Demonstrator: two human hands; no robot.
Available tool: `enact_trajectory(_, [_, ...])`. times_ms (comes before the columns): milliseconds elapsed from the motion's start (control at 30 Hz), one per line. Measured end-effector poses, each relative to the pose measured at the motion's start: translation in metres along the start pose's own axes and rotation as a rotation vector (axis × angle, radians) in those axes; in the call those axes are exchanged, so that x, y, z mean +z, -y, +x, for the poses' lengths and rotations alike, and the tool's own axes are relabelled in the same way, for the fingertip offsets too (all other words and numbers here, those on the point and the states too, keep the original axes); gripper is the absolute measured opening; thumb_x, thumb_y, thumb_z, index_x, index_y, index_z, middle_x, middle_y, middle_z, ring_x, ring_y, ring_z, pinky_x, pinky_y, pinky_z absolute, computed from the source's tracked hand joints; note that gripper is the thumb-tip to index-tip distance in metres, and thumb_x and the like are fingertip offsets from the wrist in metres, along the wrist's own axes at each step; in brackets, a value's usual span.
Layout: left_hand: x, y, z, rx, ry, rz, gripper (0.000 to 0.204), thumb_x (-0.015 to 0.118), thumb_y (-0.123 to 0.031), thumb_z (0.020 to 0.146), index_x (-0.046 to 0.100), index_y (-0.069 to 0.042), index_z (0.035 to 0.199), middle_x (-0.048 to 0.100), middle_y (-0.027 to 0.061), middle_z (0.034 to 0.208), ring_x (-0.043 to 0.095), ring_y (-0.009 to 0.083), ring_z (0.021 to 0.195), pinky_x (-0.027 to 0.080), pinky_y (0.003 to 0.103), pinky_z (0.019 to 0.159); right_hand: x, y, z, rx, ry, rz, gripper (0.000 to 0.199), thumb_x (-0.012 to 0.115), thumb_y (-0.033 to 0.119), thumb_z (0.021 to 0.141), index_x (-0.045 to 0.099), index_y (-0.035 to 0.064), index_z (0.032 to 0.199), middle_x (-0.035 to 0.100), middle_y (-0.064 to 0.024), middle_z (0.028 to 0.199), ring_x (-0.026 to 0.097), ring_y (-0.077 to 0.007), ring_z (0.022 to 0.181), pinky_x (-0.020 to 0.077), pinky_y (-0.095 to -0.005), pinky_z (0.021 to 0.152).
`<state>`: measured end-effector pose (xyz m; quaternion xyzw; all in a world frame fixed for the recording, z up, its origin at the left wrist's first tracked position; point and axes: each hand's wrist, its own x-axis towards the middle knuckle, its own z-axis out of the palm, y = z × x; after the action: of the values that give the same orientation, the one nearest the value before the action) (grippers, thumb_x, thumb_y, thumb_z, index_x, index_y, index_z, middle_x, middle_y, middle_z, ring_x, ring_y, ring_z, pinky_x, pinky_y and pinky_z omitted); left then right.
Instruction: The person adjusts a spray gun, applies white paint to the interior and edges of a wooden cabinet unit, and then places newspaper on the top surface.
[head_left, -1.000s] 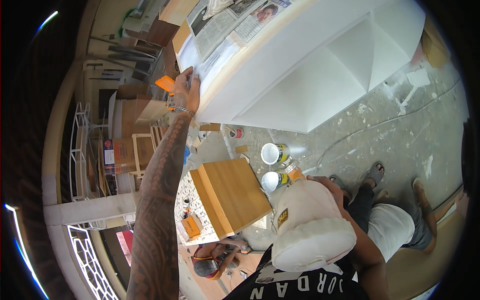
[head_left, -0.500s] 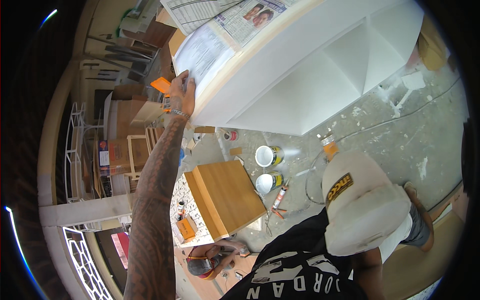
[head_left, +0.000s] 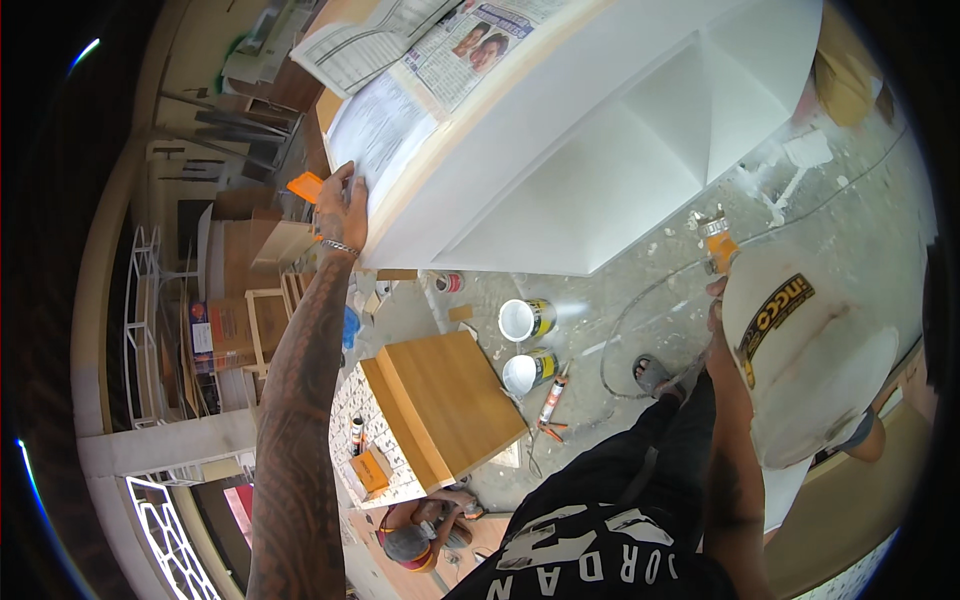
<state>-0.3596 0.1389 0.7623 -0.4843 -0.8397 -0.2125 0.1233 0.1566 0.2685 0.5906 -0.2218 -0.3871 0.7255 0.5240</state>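
Note:
My left hand (head_left: 343,203) reaches out to the near corner of a white shelf unit (head_left: 590,150) and rests flat on the edge of a newspaper sheet (head_left: 385,130) spread over its top. A thin bracelet circles that wrist. My right forearm rises along the right side, and my right hand (head_left: 713,292) is partly hidden behind a co-worker's white cap (head_left: 800,360). It seems closed around a small orange-topped bottle (head_left: 717,243).
On the floor below are two open white paint cans (head_left: 523,320), a sealant tube (head_left: 553,397), a wooden box (head_left: 445,400) on a speckled slab, and a loose cable. Another person (head_left: 415,535) crouches at the bottom. Cartons and frames are stacked at left.
The white-capped co-worker has shifted to the right in the picture, and the orange-topped bottle has gone with it. My left hand stays at the newspaper's edge.

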Motion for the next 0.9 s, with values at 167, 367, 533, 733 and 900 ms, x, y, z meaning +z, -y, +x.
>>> enact_trajectory(167, [-0.001, -0.002, -0.001, 0.008, 0.020, 0.039, 0.037, 0.059, -0.021, 0.093, 0.059, -0.001, 0.124, 0.061, 0.0189, 0.118, 0.057, 0.0303, 0.111, 0.045, 0.039, 0.098, -0.014, 0.001, 0.012, -0.006, -0.108, -0.131, 0.026, 0.062, 0.017, 0.093, 0.057, 0.0024, 0.114, 0.064, -0.0058, 0.092, 0.054, -0.0076, 0.064, 0.0453, -0.0233, 0.054])
enact_trajectory(367, [0.001, 0.000, 0.001, -0.041, 0.028, -0.020, 0.038, 0.058, -0.019, 0.093, 0.057, 0.001, 0.125, 0.059, 0.0202, 0.120, 0.058, 0.0299, 0.110, 0.045, 0.039, 0.097, -0.022, 0.011, 0.025, 0.012, -0.278, -0.307, 0.014, 0.065, 0.013, 0.093, 0.065, 0.0031, 0.102, 0.062, 0.0012, 0.082, 0.051, -0.0065, 0.064, 0.0415, -0.0215, 0.056])
enact_trajectory(533, [-0.002, 0.005, 0.000, -0.002, 0.024, -0.003, 0.037, 0.058, -0.018, 0.093, 0.058, 0.001, 0.124, 0.061, 0.0193, 0.117, 0.058, 0.0297, 0.109, 0.045, 0.039, 0.096, -0.034, 0.019, 0.044, 0.056, -0.357, -0.321, 0.024, 0.066, 0.015, 0.092, 0.059, 0.0020, 0.111, 0.060, -0.0032, 0.087, 0.044, -0.0059, 0.059, 0.0358, -0.0203, 0.050])
enact_trajectory(733, [-0.002, -0.002, -0.003, -0.045, 0.076, 0.006, 0.036, 0.054, -0.016, 0.096, 0.055, 0.002, 0.127, 0.057, 0.0199, 0.123, 0.056, 0.0291, 0.112, 0.044, 0.039, 0.097, -0.054, 0.033, 0.075, -0.005, -0.318, -0.262, 0.027, 0.065, 0.016, 0.092, 0.059, -0.0012, 0.112, 0.065, -0.0116, 0.097, 0.050, -0.0077, 0.060, 0.0400, -0.0211, 0.050])
enact_trajectory(900, [-0.008, -0.001, -0.002, 0.000, 0.102, 0.119, 0.035, 0.052, -0.014, 0.097, 0.054, 0.001, 0.128, 0.057, 0.0206, 0.123, 0.056, 0.0323, 0.114, 0.044, 0.041, 0.098, -0.055, 0.067, 0.115, -0.090, -0.359, -0.378, 0.027, 0.063, 0.022, 0.095, 0.062, -0.0019, 0.107, 0.066, -0.0076, 0.091, 0.049, -0.0073, 0.058, 0.0392, -0.0218, 0.050])
